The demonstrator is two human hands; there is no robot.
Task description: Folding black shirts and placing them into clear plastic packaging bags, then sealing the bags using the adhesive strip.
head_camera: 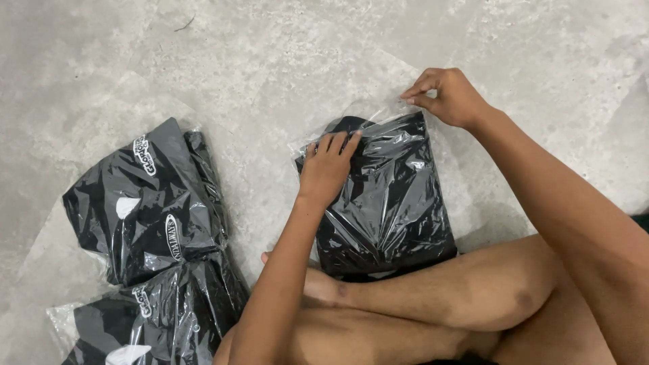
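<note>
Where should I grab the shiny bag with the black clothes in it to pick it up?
Best guess: pinch the clear bag at its top flap, coming from the far side, where the right hand pinches it. That plastic looks empty and thin, while the left hand presses on the bulky middle.

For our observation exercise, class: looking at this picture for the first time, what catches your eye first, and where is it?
First, the glossy clear bag with a folded black garment on the concrete floor, centre frame: the left hand presses flat on it while the right hand pinches its top corner. At lower left lies a pile of similar bagged black garments. The person's bare crossed legs fill the lower right.
</note>
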